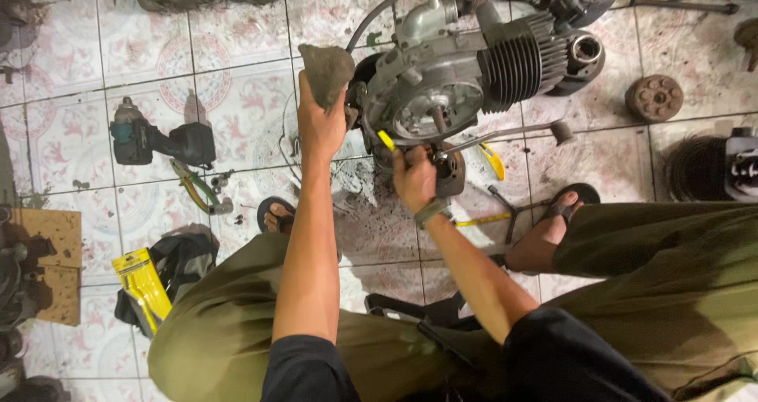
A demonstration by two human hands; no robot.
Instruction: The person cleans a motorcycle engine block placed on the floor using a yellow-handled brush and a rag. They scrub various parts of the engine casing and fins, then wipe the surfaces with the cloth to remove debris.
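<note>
A grey engine with a finned cylinder lies on the tiled floor ahead of me. My left hand grips a dirty brown rag, held against the engine's left side. My right hand is closed on a yellow-handled tool, its tip up against the round open casing at the engine's lower front. A band sits on my right wrist. I am squatting, with both sandalled feet on either side of the work.
A dark cordless impact driver and green-handled pliers lie at left. A yellow packet rests on a dark cloth. A round rusty part sits at right, a wooden board at far left.
</note>
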